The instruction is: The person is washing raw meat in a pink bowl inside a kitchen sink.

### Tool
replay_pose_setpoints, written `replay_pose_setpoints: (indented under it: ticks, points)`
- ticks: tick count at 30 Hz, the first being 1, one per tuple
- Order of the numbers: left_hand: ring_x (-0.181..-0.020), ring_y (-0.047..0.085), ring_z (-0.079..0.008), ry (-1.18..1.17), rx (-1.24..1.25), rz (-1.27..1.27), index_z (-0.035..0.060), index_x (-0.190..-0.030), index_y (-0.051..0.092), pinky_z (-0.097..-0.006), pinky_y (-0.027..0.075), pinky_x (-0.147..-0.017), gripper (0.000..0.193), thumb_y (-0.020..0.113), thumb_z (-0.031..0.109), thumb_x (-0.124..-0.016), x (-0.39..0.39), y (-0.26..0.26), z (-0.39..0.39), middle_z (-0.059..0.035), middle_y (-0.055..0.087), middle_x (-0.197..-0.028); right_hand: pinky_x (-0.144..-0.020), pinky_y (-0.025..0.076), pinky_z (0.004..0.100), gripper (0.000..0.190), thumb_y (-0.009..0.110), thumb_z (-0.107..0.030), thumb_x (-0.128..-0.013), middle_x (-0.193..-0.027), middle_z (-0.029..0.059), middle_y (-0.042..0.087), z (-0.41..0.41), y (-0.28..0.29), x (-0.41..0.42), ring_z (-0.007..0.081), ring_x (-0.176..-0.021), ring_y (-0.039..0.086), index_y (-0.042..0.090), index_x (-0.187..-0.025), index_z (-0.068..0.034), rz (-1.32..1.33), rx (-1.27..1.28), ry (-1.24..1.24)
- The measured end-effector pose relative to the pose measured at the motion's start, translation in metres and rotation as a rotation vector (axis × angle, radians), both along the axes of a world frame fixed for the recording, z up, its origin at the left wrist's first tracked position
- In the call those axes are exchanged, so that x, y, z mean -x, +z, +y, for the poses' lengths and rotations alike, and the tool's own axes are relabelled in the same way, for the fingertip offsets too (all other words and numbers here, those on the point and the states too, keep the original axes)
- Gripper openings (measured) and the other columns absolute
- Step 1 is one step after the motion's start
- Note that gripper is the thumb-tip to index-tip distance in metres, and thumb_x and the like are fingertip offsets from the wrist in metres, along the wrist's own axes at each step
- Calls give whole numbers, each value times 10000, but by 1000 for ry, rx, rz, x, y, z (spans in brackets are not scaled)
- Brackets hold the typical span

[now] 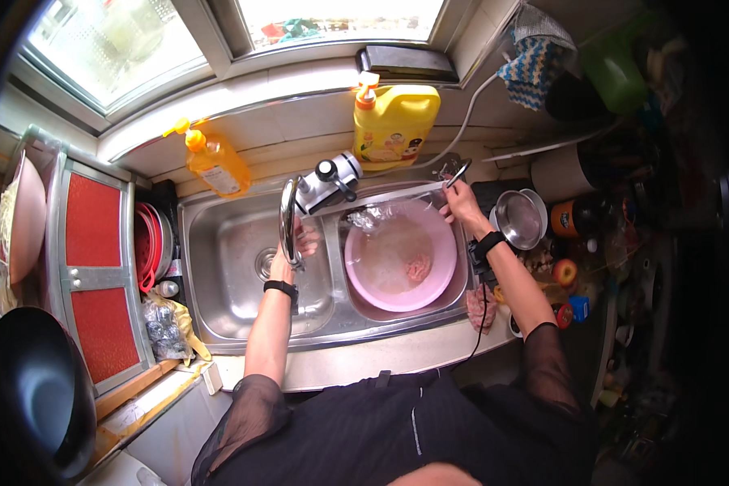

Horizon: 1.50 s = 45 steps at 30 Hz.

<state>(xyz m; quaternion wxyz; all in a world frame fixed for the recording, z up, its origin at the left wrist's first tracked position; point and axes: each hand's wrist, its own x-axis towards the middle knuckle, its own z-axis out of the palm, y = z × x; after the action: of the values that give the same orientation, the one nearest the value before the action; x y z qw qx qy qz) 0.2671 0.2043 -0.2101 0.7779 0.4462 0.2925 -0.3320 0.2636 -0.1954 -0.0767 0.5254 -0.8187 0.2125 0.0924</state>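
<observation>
My left hand is over the left bowl of the steel double sink, beside the chrome faucet spout. The spout partly hides it; its fingers are apart, and nothing shows in them. At the back right corner of the right bowl, my right hand is by a slim curved dark-and-metal fixture. Whether it grips this is unclear. Below it a pink plastic basin holds cloudy water with a pinkish lump. Something clear and shiny lies at the basin's back.
Behind the sink stand an orange pump bottle and a yellow detergent jug. Metal bowls, an apple and a dark bottle crowd the right. A red-panelled cabinet and a black wok bound the left.
</observation>
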Motion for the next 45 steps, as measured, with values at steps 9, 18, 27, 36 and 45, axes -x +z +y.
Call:
replay_pose_setpoints:
  ticks: [9,18,27,36,45]
  points:
    - [-513,563,-204,-85,73,48,64,-909,524,-288,465,-453,521,466,575,-831,5,33,-32,-125,635,-766,-589,535,279,290,426,-286,-934,-963,98,603,-44,56,40,155,-748,626,439,-1129,-71,291,-373,-1]
    - [-489,523,-205,-206,241,69,82,-846,541,-287,419,-419,490,431,560,-855,17,61,-85,-96,637,-734,-723,550,366,378,442,-183,-928,-1101,206,550,-86,137,114,279,-935,612,301,-1268,-98,394,-712,196]
    - [-524,583,-155,-269,155,93,132,-860,567,-260,468,-460,439,481,562,-834,37,83,-152,-10,644,-723,-562,565,310,263,426,-124,-913,-956,207,614,-103,194,151,230,-735,659,368,-1159,-53,213,-426,40]
    - [-579,597,-163,-316,191,47,82,-952,558,-293,490,-526,631,409,675,-796,57,95,-176,-58,639,-774,-497,516,266,197,416,-103,-915,-885,179,615,-96,248,152,195,-649,635,372,-1106,-74,137,-322,105]
    - [-712,588,-215,-409,18,-77,106,-1125,455,-362,492,-643,595,392,623,-836,75,110,-180,-86,575,-891,-510,544,313,191,407,-74,-903,-890,209,624,-101,269,142,235,-670,652,372,-1091,-59,127,-332,94]
